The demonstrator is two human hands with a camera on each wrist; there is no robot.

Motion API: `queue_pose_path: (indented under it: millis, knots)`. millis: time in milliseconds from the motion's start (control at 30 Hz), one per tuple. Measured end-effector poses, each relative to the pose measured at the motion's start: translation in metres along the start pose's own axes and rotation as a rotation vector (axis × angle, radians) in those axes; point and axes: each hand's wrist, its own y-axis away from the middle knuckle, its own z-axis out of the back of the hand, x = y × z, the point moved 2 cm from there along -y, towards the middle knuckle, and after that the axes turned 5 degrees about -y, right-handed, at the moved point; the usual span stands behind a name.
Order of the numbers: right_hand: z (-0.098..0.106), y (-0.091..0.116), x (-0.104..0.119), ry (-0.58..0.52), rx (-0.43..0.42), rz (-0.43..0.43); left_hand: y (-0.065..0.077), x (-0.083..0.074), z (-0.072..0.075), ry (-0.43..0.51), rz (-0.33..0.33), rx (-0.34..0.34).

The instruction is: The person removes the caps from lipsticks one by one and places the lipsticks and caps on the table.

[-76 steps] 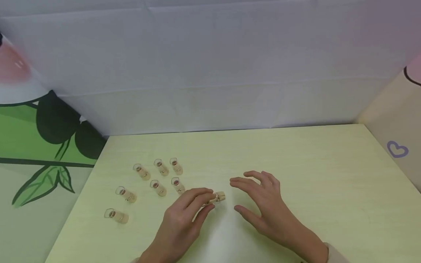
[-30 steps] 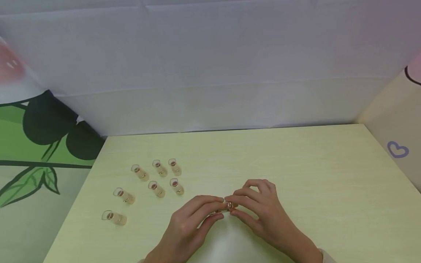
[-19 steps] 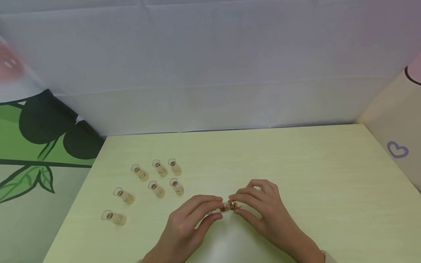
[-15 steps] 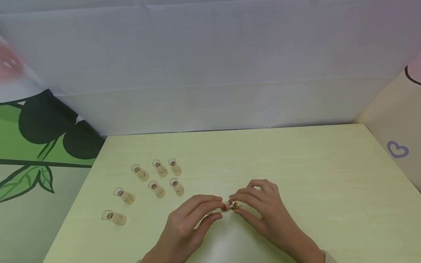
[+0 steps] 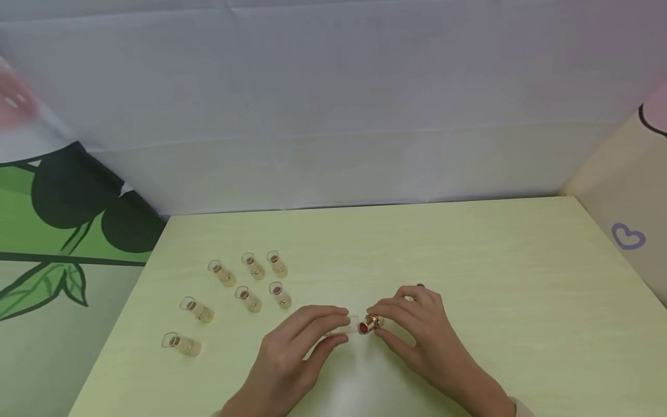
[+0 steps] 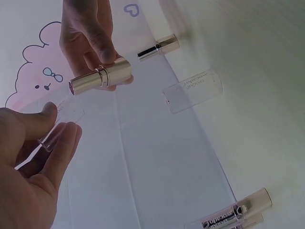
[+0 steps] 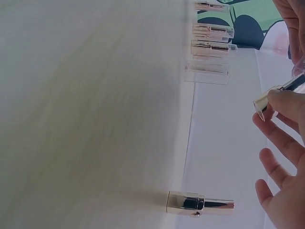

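My left hand (image 5: 297, 341) pinches a clear cap (image 5: 352, 324) between thumb and fingertips. Just to its right, my right hand (image 5: 417, 327) holds a gold lipstick (image 5: 371, 324) by its base, with the red inside its open end facing the cap. A small gap separates the two parts. In the left wrist view the lipstick tube (image 6: 86, 83) points down toward the cap (image 6: 69, 113). A second, uncapped lipstick (image 7: 200, 204) stands on the table by my right hand, mostly hidden behind it in the head view.
Several capped lipsticks (image 5: 249, 299) stand upright on the left part of the pale table (image 5: 495, 260). Another clear cap (image 6: 193, 92) stands on the table, hidden behind my left hand in the head view. A white cloth wall (image 5: 333, 168) closes off the back.
My right hand, earlier open and apart, has come in and taken hold of the lipstick's base. Lipstick and cap have come apart, the lipstick to the right, the cap staying in my left hand.
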Motion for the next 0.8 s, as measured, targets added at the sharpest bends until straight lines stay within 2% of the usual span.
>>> queue_pose_path:
  millis: [133,400,533,667,800]
  knots:
    - [0.0,0.003,-0.001,0.0,0.011,-0.013,0.001,0.003,0.001,-0.024,0.05,0.006]
    - [-0.001,0.009,-0.001,-0.017,0.02,-0.03,0.008,0.015,0.002,-0.078,0.217,0.062]
    - [0.0,0.011,-0.001,-0.021,0.019,-0.043,0.011,0.022,-0.002,-0.134,0.275,0.088]
    - [0.001,0.013,-0.002,-0.026,0.024,-0.07,0.015,0.028,-0.009,-0.21,0.282,0.12]
    - [0.002,0.014,-0.002,-0.025,0.029,-0.086,0.016,0.035,-0.017,-0.286,0.262,0.18]
